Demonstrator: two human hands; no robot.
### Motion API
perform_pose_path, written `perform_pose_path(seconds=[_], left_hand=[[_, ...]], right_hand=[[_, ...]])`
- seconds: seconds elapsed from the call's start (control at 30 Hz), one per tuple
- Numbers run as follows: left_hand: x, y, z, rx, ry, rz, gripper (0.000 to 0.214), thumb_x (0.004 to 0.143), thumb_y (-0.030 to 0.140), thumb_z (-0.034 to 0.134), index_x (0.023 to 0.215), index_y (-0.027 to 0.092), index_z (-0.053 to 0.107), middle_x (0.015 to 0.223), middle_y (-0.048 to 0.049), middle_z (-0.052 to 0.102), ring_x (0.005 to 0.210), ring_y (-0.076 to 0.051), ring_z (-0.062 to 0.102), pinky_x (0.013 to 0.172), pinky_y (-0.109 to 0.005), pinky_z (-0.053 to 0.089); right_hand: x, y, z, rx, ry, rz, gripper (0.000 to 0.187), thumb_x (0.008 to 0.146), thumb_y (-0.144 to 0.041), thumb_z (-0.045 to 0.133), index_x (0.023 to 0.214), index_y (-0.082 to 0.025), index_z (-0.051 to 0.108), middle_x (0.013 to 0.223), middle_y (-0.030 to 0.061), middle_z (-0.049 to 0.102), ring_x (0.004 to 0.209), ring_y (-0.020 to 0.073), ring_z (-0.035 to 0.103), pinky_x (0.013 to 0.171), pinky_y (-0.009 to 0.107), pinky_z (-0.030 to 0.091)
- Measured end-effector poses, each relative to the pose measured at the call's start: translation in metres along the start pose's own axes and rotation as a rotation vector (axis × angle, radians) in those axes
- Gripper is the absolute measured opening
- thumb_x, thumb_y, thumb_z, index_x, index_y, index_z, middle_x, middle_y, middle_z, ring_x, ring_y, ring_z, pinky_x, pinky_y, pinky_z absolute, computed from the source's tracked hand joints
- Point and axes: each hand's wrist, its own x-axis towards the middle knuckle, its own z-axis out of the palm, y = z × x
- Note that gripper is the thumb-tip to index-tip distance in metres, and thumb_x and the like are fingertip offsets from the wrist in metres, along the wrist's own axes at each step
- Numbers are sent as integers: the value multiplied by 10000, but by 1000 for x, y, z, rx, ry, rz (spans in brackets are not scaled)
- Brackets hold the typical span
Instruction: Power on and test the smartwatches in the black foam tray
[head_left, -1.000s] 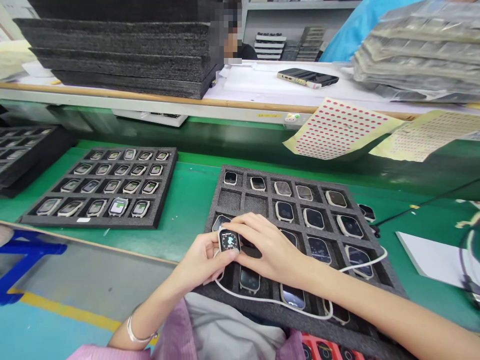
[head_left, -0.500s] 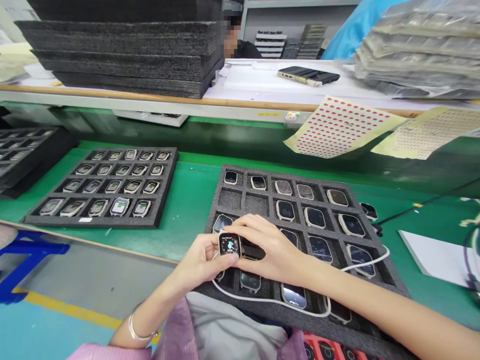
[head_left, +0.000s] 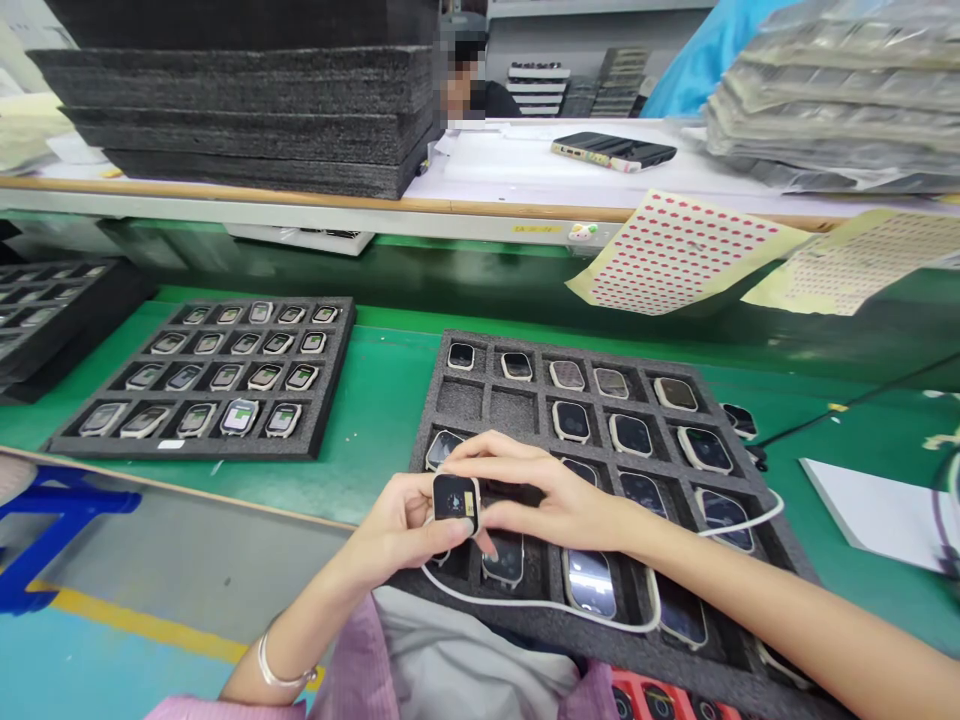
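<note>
A smartwatch (head_left: 452,500) without a strap is held up over the dark foam tray. My left hand (head_left: 401,520) is closed around it, thumb across the lower front edge. Its screen shows a dim dial and a small yellowish patch at the right. My right hand (head_left: 551,490) curves over the top and right side of the watch, with thumb and fingers at its edge. A lower fingertip of that hand shows just above another watch (head_left: 502,560) in the tray. A white cable (head_left: 540,602) loops below both hands; its end near the watch is hidden.
The foam tray (head_left: 491,342) holds several watches in compartments. Another filled foam tray (head_left: 330,400) lies left on the green bench. Black foam sheets (head_left: 247,120), a phone (head_left: 615,150) and wrapped trays (head_left: 840,110) sit on the shelf. Red-dotted sticker sheets (head_left: 682,250) hang from it. A person sits behind.
The watch screen has gone from a bright dial to a dimmer one with a yellowish patch. My right hand's fingers have shifted slightly at the watch's edge, and a lower fingertip now shows.
</note>
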Motion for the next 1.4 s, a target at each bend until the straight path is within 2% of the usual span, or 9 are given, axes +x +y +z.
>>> perform_pose_path(seconds=[0.17, 0.4, 0.57, 0.7, 0.93, 1.07, 1.2, 1.3, 1.4], left_hand=[[1, 1, -7, -16, -122, -29, 315, 734, 398, 710, 820, 101, 647, 624, -35, 595, 420, -39, 276, 386, -196, 165], [2, -1, -13, -32, -183, -88, 340, 693, 420, 741, 800, 112, 641, 522, 31, 461, 379, -34, 246, 364, -204, 165], [1, 3, -3, 53, -67, -20, 338, 760, 432, 678, 847, 106, 652, 659, -40, 595, 447, -59, 323, 418, -202, 225], [1, 4, 4, 89, 3, 10, 333, 761, 437, 674, 843, 116, 641, 704, -39, 578, 620, -134, 477, 562, -229, 342], [2, 1, 5, 123, 21, 52, 278, 793, 384, 654, 845, 118, 592, 703, 10, 457, 623, -105, 360, 562, -222, 292], [3, -1, 9, 151, 62, 68, 246, 824, 362, 622, 894, 129, 582, 745, 10, 472, 641, -102, 372, 579, -219, 313], [5, -2, 11, 142, 49, -32, 387, 728, 311, 735, 1023, 170, 529, 762, 40, 474, 537, -58, 305, 484, -195, 245], [3, 0, 13, 185, 43, -54, 363, 730, 271, 731, 1004, 176, 512, 850, 17, 522, 515, -41, 310, 464, -193, 240], [-2, 3, 17, 261, 1, -36, 284, 764, 261, 690, 975, 168, 525, 834, 10, 524, 532, -50, 337, 482, -200, 272]], right_hand=[[2, 11, 4, 195, 47, 11, 262, 916, -259, 592, 1156, -169, 650, 1144, 116, 557, 1051, 203, 551, 934, 377, 433], [6, 18, 9, 91, 158, -169, 271, 881, -320, 635, 1113, -188, 681, 1033, 118, 611, 965, 211, 550, 861, 402, 453], [6, 15, 0, -22, 89, -194, 337, 908, -345, 597, 1189, -162, 626, 1059, 138, 604, 1007, 221, 532, 881, 425, 448], [4, 11, -3, -119, 63, -201, 464, 829, -366, 696, 1223, -149, 582, 1086, 142, 583, 1041, 235, 513, 899, 429, 444], [0, 8, 2, -362, 57, -226, 502, 822, -346, 706, 1234, -127, 520, 1077, 149, 581, 1016, 245, 513, 880, 425, 452], [0, -7, 4, -627, 68, -165, 338, 892, -321, 597, 1154, -111, 553, 1074, 157, 594, 1017, 262, 518, 858, 429, 448], [4, -16, -10, -754, 59, -123, 277, 892, -283, 550, 1113, -117, 573, 1049, 146, 602, 984, 264, 538, 850, 436, 441], [14, 1, -27, -626, 198, -87, 351, 836, -315, 646, 1137, -158, 553, 1043, 103, 596, 975, 240, 550, 861, 398, 451], [28, 32, -37, -711, 302, 64, 331, 800, -311, 698, 1070, -165, 576, 1021, 89, 587, 969, 243, 554, 865, 402, 450]])
